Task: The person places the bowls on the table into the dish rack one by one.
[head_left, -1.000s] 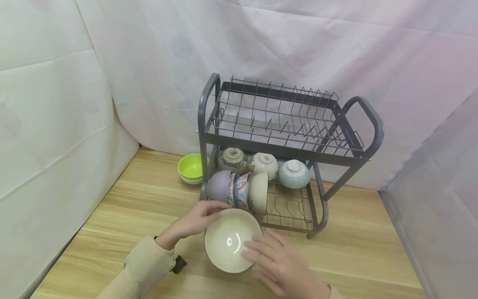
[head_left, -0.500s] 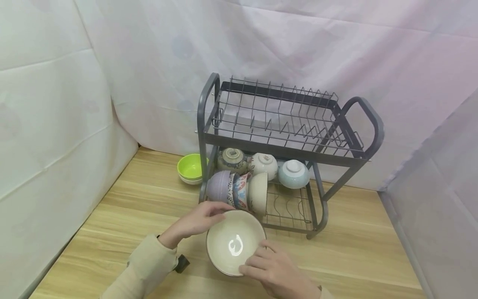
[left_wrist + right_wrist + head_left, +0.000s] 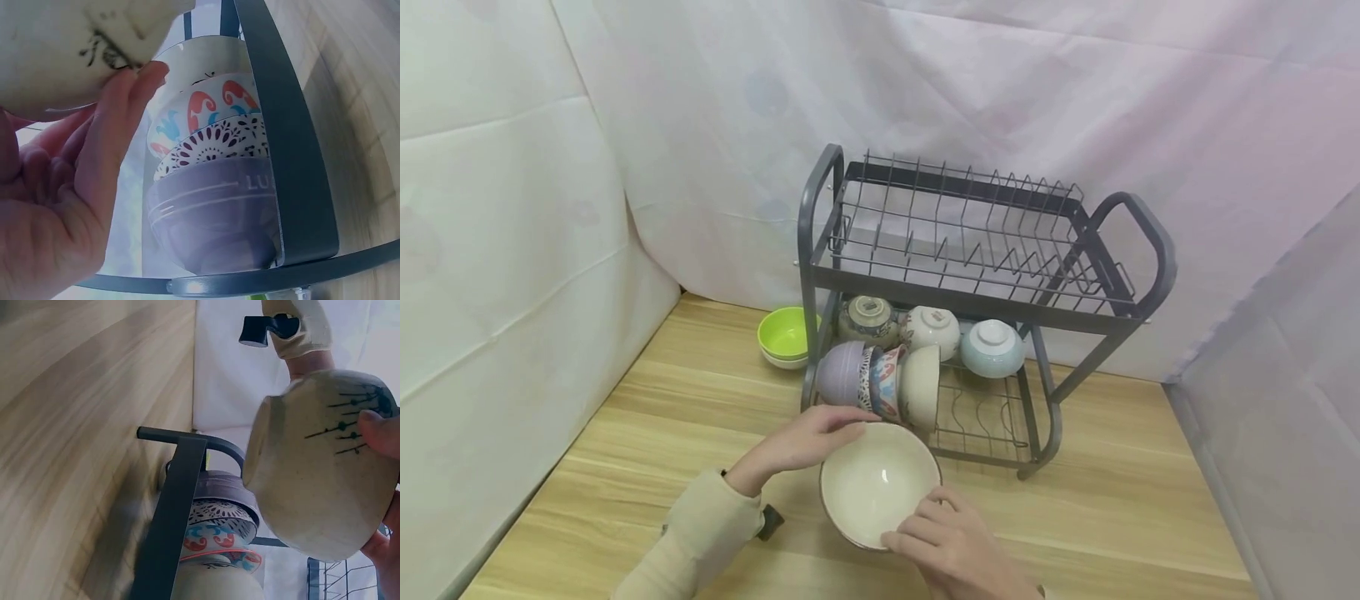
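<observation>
In front of the rack, a cream bowl (image 3: 883,483) with a thin brown rim is held tilted, its inside facing me. My left hand (image 3: 811,440) grips its upper-left rim, and my right hand (image 3: 951,542) holds the lower-right rim. The right wrist view shows dark branch-like strokes on the bowl's outside (image 3: 312,475). Nested on their sides on the lower shelf, just behind, are a purple bowl (image 3: 840,377), a black-and-white patterned bowl (image 3: 219,140), a red-and-blue patterned bowl (image 3: 886,385) and another cream bowl (image 3: 920,390).
A dark metal two-tier dish rack (image 3: 970,296) stands behind my hands. Upside down at the back of its lower shelf are a brown-grey bowl (image 3: 868,323), a white floral bowl (image 3: 931,332) and a light blue bowl (image 3: 992,354). A lime-green bowl (image 3: 784,333) sits left of the rack.
My right hand has come onto the bowl's lower-right rim and now grips it. The bowl and my left hand have shifted slightly to the right.
</observation>
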Available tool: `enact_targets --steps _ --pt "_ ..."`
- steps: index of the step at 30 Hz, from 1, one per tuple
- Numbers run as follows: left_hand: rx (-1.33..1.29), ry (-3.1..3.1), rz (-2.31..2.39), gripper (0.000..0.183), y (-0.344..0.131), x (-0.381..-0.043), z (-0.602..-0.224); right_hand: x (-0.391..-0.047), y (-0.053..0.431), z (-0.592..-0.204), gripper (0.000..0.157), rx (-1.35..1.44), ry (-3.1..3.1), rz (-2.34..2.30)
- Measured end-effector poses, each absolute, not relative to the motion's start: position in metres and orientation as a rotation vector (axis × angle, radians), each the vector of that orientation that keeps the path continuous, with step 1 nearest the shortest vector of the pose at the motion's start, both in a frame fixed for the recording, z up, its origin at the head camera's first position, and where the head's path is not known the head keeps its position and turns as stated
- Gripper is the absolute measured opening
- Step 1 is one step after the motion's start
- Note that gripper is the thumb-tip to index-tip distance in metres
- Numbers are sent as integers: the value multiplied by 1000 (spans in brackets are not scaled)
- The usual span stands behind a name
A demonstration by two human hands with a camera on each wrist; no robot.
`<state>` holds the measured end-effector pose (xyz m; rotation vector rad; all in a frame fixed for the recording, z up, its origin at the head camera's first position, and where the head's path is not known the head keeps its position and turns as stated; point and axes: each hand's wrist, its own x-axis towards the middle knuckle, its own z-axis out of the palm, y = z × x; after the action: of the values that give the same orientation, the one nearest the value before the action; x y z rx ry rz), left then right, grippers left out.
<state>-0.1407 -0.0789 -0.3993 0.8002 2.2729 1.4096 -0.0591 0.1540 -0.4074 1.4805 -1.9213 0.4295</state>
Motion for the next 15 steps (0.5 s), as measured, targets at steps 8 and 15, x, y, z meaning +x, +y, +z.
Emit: enact_targets --steps 8,15 --pt "675 2325 1660 31 -87 -146 -400 -58 162 -397 20 1338 -1920 664" --pt "388 2733 1694 25 -99 -152 -407 -67 182 -397 20 1096 -1969 951"
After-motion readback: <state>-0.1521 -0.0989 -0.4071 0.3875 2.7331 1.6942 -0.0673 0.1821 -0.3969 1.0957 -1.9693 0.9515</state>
